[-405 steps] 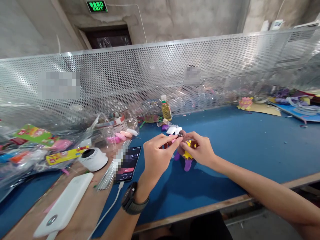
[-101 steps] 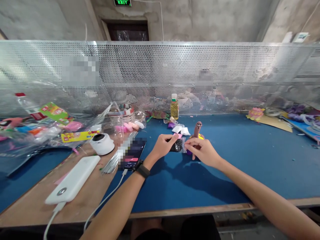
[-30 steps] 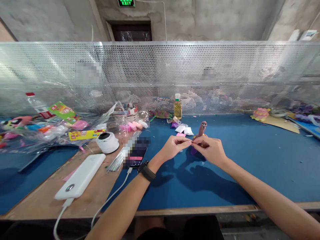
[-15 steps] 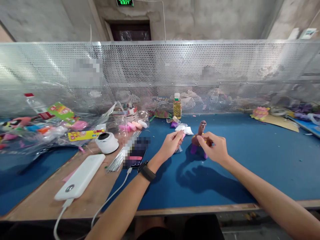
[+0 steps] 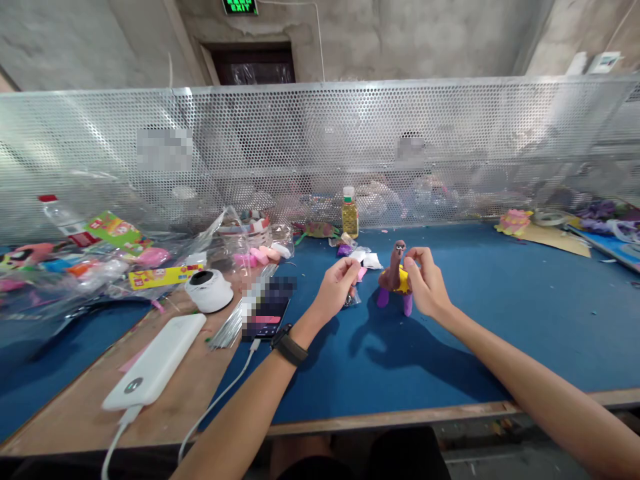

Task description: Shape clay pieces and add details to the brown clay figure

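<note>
A clay animal figure (image 5: pixel 390 278) stands upright on purple legs, with a brown body and long neck, eyes on its head and a yellow patch on its back. My right hand (image 5: pixel 427 283) is just right of its neck, thumb and finger pinched together; whatever is between them is too small to make out. Left of the figure, my left hand (image 5: pixel 336 288) is raised with its fingers pinched, and their contents are hidden. A pink piece (image 5: pixel 361 273) shows by its fingertips; I cannot tell whether it is held. White packets (image 5: pixel 369 259) lie behind.
A bottle of yellow liquid (image 5: pixel 350 213) stands at the back by the perforated metal screen (image 5: pixel 320 147). To the left lie a phone (image 5: pixel 273 310), silvery sticks (image 5: pixel 237 317), a white power bank (image 5: pixel 156 360) and a white round device (image 5: pixel 209 289). Cardboard (image 5: pixel 560 239) lies far right.
My right hand has lifted and shifted slightly right off the figure's back, uncovering the yellow patch. My left hand stays pinched in nearly the same place. The view has turned a little.
</note>
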Demonstrator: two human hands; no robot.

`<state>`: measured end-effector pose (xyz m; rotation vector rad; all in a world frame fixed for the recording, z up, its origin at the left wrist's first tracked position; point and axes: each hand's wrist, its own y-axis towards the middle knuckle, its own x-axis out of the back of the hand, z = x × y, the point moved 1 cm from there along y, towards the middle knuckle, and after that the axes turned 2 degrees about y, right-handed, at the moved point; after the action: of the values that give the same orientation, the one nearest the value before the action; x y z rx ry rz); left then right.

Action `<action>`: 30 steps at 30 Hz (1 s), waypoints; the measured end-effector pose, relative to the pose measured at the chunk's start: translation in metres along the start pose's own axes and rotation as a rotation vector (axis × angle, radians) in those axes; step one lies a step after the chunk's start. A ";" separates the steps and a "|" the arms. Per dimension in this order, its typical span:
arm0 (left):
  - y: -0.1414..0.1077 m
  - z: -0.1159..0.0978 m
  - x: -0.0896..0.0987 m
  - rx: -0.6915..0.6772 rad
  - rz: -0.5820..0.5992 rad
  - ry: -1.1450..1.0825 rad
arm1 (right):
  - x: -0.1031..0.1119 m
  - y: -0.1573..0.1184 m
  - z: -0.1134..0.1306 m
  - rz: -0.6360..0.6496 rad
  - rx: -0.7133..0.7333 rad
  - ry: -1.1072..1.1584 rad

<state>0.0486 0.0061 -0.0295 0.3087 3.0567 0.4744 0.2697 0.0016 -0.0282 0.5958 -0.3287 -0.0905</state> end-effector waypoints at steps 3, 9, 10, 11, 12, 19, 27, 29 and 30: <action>0.000 0.000 0.000 -0.040 0.010 0.075 | 0.000 0.000 0.000 0.031 0.012 -0.019; -0.003 -0.005 -0.005 -0.064 -0.033 0.082 | 0.001 0.003 -0.001 0.092 0.090 -0.090; -0.004 -0.006 -0.005 -0.072 -0.044 0.079 | 0.002 0.003 -0.001 0.092 0.103 -0.114; -0.005 -0.006 -0.006 -0.082 -0.051 0.078 | 0.002 0.003 -0.001 0.096 0.109 -0.134; -0.005 -0.006 -0.006 -0.093 -0.056 0.082 | 0.002 0.004 -0.001 0.103 0.108 -0.148; -0.007 -0.006 -0.008 -0.082 -0.061 0.057 | 0.001 0.007 0.004 0.154 0.084 -0.092; -0.005 -0.006 -0.012 -0.078 -0.081 0.034 | 0.001 0.004 0.016 0.134 0.037 0.028; -0.007 -0.009 -0.012 -0.099 -0.080 0.082 | 0.001 0.003 0.019 0.101 0.034 0.038; -0.009 -0.012 -0.011 -0.133 -0.089 0.139 | 0.000 0.002 0.020 0.090 0.032 0.043</action>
<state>0.0573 -0.0085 -0.0207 0.1400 3.1341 0.7190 0.2631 -0.0077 -0.0113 0.6133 -0.3149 0.0139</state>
